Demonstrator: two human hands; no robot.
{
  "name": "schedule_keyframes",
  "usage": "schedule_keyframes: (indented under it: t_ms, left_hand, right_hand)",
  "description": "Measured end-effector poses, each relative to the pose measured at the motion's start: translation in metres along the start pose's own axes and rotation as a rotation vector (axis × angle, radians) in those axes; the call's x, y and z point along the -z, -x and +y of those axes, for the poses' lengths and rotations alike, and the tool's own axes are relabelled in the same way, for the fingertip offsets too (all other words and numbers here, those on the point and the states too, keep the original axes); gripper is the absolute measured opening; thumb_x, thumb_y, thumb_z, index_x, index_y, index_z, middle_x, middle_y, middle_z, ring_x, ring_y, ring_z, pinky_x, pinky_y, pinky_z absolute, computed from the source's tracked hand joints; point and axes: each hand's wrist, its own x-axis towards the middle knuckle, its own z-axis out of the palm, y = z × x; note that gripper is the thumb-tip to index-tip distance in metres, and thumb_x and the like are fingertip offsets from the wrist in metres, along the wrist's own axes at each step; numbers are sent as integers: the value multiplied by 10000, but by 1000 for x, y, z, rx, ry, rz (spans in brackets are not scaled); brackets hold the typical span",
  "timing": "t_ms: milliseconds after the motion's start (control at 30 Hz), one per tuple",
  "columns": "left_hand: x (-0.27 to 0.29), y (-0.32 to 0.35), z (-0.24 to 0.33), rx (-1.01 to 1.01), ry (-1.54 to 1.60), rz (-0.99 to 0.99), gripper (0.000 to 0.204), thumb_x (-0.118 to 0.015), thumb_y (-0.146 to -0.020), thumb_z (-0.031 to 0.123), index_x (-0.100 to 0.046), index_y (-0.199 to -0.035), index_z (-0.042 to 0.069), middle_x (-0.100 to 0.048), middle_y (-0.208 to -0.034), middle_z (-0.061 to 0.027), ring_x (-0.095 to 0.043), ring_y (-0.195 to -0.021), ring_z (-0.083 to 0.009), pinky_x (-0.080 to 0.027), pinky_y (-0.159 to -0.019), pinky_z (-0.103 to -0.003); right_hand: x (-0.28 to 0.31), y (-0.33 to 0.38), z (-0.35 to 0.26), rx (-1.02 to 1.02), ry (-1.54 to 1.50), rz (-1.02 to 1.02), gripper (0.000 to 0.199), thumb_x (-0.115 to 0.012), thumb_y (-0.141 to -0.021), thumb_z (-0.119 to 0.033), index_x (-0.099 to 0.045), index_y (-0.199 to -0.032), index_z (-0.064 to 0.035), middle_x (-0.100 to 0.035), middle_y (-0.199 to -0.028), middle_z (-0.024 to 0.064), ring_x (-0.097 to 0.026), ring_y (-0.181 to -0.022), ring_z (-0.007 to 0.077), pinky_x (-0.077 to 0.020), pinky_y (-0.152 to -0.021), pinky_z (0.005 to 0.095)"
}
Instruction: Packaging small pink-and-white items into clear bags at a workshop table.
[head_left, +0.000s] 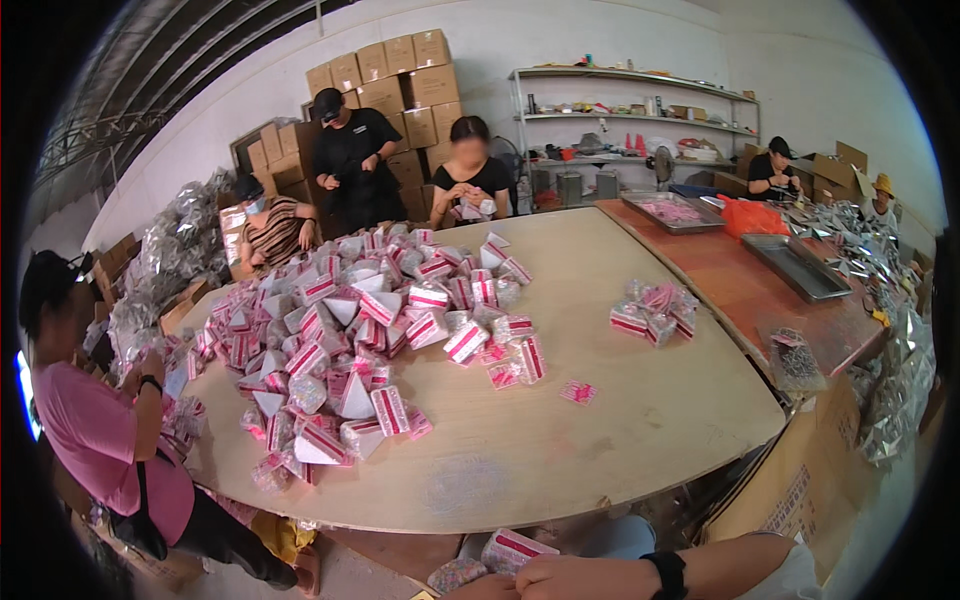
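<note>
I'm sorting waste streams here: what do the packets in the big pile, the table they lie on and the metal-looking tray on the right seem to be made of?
The packets look like clear glossy plastic film with pink-and-white card or paper headers; they glint and show their contents. The table looks like bare, matt plywood or board, pale and scuffed, though that's uncertain. The tray seems to be sheet metal, grey with a dull sheen.

On the table (620, 420), a big heap of packets (370, 330) lies at ten o'clock, a small cluster (655, 312) at two o'clock, one single packet (577, 392) between them. Two trays (795, 265) sit at three o'clock, and cartons (395, 85) are stacked behind at twelve.
</note>
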Motion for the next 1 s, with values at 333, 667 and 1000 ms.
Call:
schedule_keyframes:
  t_ms: [333,667,1000]
  left_hand:
    - [-10,21,-1,80,-82,123,243,-611,-680,199,-600,-870,47,-612,-871,-177,-572,-789,-370,-465,-691,-406]
    - [-11,77,10,304,5,739,41,-536,-733,-13,-547,-723,26,-543,-689,-108,-528,-630,-255,-408,-564,-343]
    - [-13,79,9,409,71,708,69,-577,-759,36,-595,-823,18,-573,-745,-133,-561,-711,-290,-448,-638,-351]
  right_hand:
    - [-31,-11,31,20,108,4,183,-626,-744,-194,-558,-692,-32,-541,-777,138,-520,-791,296,-417,-704,363]
    - [24,10,109,-180,659,45,234,-561,-769,-146,-560,-996,-88,-533,-1036,85,-528,-963,280,-432,-836,369]
    - [18,23,144,129,1109,6,248,-556,-750,-161,-595,-994,-140,-539,-1098,71,-499,-1048,237,-421,-864,385]
